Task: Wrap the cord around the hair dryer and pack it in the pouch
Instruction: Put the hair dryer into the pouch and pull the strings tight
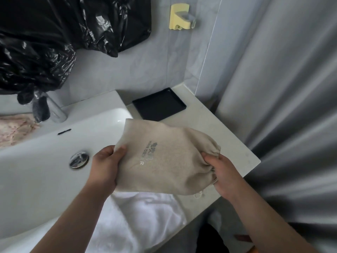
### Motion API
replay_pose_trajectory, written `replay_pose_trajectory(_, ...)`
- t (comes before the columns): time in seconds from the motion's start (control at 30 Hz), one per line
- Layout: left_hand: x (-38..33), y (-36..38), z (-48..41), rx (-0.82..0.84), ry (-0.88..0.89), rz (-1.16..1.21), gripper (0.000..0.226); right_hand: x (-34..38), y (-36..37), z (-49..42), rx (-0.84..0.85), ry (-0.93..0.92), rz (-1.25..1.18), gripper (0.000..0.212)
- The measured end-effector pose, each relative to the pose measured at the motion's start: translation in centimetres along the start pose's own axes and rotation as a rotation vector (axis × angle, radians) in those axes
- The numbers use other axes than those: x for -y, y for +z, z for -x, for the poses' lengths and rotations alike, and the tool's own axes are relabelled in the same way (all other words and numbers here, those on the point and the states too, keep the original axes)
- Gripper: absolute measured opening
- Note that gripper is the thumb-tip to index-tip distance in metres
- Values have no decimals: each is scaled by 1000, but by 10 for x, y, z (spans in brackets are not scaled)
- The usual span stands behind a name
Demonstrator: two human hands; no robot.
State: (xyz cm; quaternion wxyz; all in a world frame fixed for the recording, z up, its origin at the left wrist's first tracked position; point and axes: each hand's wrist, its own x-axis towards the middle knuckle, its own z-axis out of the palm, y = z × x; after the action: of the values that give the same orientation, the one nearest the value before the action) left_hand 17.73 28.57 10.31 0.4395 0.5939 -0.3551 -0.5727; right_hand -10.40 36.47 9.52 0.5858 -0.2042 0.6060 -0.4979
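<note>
Main worry: the mouth of the pouch (164, 157) is gathered, but it can't be told whether the drawstring is actually pulled tight. If the pinch is eased off too soon, the opening could slacken and whatever's inside could slide out. Nothing is supporting it either. It's held in the air over the front edge of the tabletop (209, 128), right where the sink (36, 170) begins, so a slip would probably land it in the basin or on the white towel (145, 216) underneath. A drawstring loop (199, 194) is left dangling below the mouth end and could get snagged on that front edge when the pouch is set down.

The closed end is gripped by the left hand (104, 168), thumb on top and fingers tucked underneath out of sight. The bunched mouth is pinched by the right hand (222, 174), fingers curled into the gathers.

As for looks: soft oatmeal-coloured cloth, with "HAIR DRYER" printed in grey and turned sideways to the camera. It's puffed out toward the mouth end and flatter at the far corner, so it's judged to be already loaded. The dryer and cord themselves aren't visible though, so how well the cord is wrapped can't be checked.
</note>
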Motion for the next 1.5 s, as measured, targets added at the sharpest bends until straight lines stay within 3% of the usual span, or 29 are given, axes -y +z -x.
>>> replay_pose_trajectory(0.33, 9, 166, -5, -174, -4, -13, 22, 84, -133, -91, 122, 48, 71, 26)
replay_pose_trajectory(0.53, 10, 215, 4, -292, -25, 53, 18, 117, -173, -132, 204, 129, 41, 29)
replay_pose_trajectory(0.7, 3, 217, -4, -403, -26, 67, 25, 128, -159, -163, 314, 156, 78, 26)
replay_pose_trajectory(0.87, 4, 216, -32, -495, -24, 103, 18, 138, -136, -197, 386, 166, 128, 28)
replay_pose_trajectory(1.03, 9, 224, -79, -515, -42, 126, 19, 151, -110, -244, 373, 203, 164, 27)
replay_pose_trajectory(1.3, 17, 212, -185, -573, -54, 157, 38, 168, -53, -343, 347, 235, 249, 26)
replay_pose_trajectory(1.5, 28, 193, -241, -611, -76, 194, 29, 159, -13, -417, 419, 262, 320, 32)
